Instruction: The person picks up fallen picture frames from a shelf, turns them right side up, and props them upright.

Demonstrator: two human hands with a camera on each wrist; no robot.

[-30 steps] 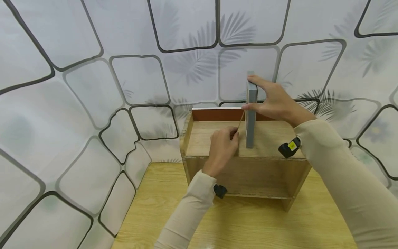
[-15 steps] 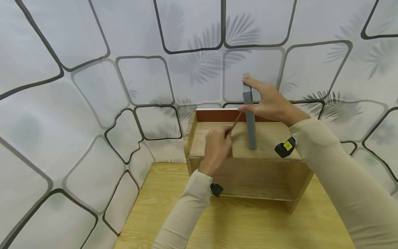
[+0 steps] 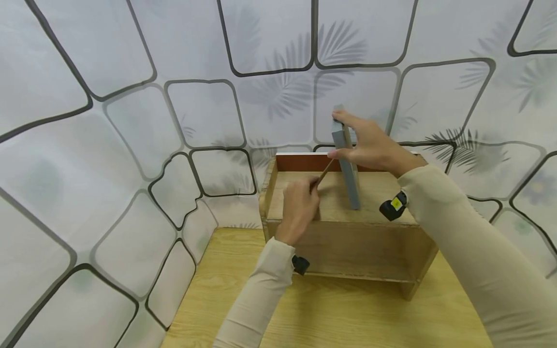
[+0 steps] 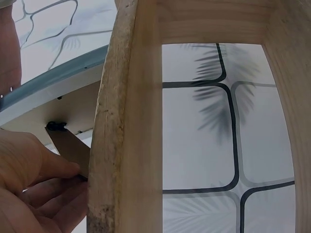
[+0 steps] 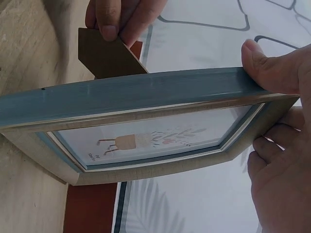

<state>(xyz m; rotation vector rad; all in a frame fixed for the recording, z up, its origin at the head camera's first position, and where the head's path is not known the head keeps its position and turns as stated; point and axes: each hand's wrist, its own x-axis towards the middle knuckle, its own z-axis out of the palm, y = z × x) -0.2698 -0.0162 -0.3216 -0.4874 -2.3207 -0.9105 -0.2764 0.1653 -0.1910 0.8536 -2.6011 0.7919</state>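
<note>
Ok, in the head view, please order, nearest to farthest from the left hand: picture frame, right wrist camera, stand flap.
1. Stand flap: pinched in the left hand.
2. Picture frame: right of the flap.
3. Right wrist camera: farther right.

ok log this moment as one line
left grip: pinches stand leg | right grip: holds picture frame | stand leg: angled out from frame's back | place: over wooden shelf, contact unclear

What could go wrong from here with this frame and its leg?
The picture frame is tilted, so it might topple onto the wooden shelf if the right hand loosens.
The left hand pinches the support leg, angled out from the back; pulling too far could strain its black fitting.
</note>
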